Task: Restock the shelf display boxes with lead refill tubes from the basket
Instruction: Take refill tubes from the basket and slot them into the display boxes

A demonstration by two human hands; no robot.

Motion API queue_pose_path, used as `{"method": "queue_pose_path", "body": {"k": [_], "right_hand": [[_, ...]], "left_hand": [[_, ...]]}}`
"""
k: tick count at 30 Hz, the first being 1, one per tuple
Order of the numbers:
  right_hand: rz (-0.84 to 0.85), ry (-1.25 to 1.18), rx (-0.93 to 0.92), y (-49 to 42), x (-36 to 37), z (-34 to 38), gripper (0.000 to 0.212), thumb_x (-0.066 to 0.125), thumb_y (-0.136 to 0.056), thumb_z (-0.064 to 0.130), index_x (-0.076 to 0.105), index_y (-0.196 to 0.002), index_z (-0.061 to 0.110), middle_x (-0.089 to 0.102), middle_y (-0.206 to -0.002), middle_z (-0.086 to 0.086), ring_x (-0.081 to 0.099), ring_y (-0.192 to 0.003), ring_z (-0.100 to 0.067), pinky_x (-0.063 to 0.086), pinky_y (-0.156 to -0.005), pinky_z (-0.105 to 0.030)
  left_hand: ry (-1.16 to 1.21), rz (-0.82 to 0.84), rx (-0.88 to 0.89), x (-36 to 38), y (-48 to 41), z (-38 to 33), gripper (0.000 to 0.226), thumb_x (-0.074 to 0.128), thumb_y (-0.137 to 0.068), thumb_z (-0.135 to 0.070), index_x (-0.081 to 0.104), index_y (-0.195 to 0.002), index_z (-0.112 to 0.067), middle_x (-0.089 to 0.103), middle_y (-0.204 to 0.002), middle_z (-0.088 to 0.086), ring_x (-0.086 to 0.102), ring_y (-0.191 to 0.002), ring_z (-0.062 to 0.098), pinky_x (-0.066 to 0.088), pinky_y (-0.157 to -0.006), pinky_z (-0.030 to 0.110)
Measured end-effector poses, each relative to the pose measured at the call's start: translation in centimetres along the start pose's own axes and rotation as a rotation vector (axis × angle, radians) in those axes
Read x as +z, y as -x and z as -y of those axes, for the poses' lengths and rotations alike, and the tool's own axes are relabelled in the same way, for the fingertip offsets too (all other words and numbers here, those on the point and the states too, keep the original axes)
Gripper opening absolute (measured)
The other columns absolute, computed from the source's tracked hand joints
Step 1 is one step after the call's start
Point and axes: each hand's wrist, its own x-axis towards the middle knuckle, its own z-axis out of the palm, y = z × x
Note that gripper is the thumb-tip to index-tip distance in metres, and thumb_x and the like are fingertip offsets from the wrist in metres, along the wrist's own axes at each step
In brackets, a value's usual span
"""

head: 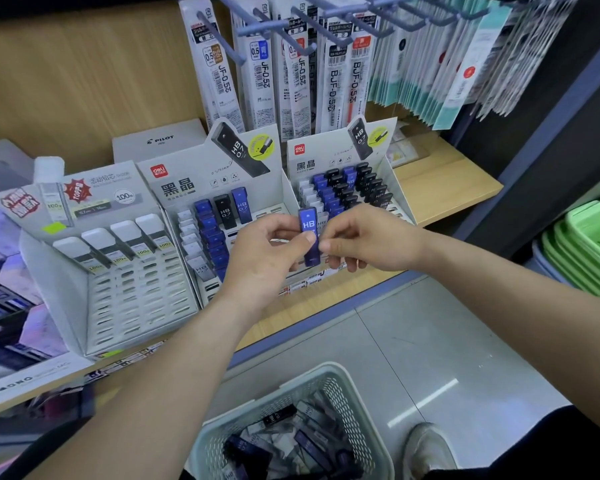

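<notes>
Floor, nearest: pale perforated plastic basket [344, 373] with a loose heap of black, blue and clear lead tubes [278, 419]. A white shoe [426, 448] is just beside it, on the right.

Over the front edge of the wooden shelf [447, 192]: left hand [260, 258] and right hand [364, 240] both pinch one blue rectangular lead refill tube [308, 233], upright, marked HB. The hands and tube hide the front rows of two white card display boxes.

Middle display box [187, 174]: clear and blue columns filled, some rear slots occupied. Right display box [326, 150]: nearly full. Left grey display box [94, 188]: four white-capped tubes at the rear.

Right edge: stacked green baskets [589, 244]. Back: hanging pen refill packs [260, 71] on pegs.
</notes>
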Motion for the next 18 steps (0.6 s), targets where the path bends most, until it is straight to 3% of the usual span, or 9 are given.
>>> {"method": "queue_pose_path", "body": {"k": [3, 7, 10, 14, 18], "right_hand": [[-0.088, -0.015, -0.025, 0.0, -0.3, 0.5, 0.006, 0.066, -0.094, 0.015, 0.071, -0.096, 0.012, 0.072, -0.079, -0.004, 0.068, -0.065, -0.016, 0.056, -0.061, -0.03], [-0.195, -0.233, -0.112, 0.3, -0.9, 1.2, 0.015, 0.067, -0.094, 0.011, 0.068, -0.109, 0.012, 0.07, -0.092, -0.01, 0.07, -0.077, -0.02, 0.06, -0.07, -0.033], [-0.196, -0.165, -0.16, 0.1, -0.4, 1.4, 0.013, 0.07, -0.092, 0.009, 0.069, -0.104, 0.014, 0.07, -0.091, -0.004, 0.07, -0.072, -0.017, 0.058, -0.069, -0.028], [-0.28, -0.082, -0.172, -0.2, -1.1, 1.4, 0.011, 0.072, -0.09, 0.01, 0.069, -0.096, 0.018, 0.071, -0.091, -0.008, 0.069, -0.077, -0.028, 0.061, -0.07, -0.042], [-0.582, 0.061, -0.144, -0.5, -4.5, 0.4, 0.007, 0.071, -0.091, 0.013, 0.07, -0.098, 0.017, 0.07, -0.089, 0.003, 0.069, -0.079, -0.019, 0.058, -0.076, -0.03]], "left_hand": [[-0.038, 0.001, 0.014, 0.2, -0.1, 0.2, 0.012, 0.074, -0.089, -0.015, 0.073, -0.092, -0.027, 0.072, -0.084, -0.01, 0.066, -0.077, 0.008, 0.059, -0.073, 0.032], [-0.08, -0.002, 0.042, 0.2, -0.1, 0.3, 0.01, 0.075, -0.088, -0.017, 0.073, -0.09, -0.027, 0.071, -0.078, -0.011, 0.064, -0.07, 0.002, 0.054, -0.069, 0.023], [-0.113, 0.017, 0.066, 0.3, 0.0, 0.4, 0.009, 0.076, -0.087, -0.017, 0.074, -0.089, -0.025, 0.072, -0.08, -0.008, 0.062, -0.067, 0.0, 0.051, -0.067, 0.021], [-0.113, -0.003, 0.094, 0.6, -0.2, 0.6, 0.011, 0.077, -0.086, -0.016, 0.073, -0.096, -0.02, 0.072, -0.084, -0.008, 0.063, -0.068, -0.001, 0.053, -0.07, 0.019], [-0.339, 0.003, 0.133, 0.4, -0.4, 1.1, 0.015, 0.075, -0.088, -0.025, 0.071, -0.102, -0.029, 0.071, -0.093, -0.015, 0.063, -0.078, -0.003, 0.048, -0.071, 0.008]]}}
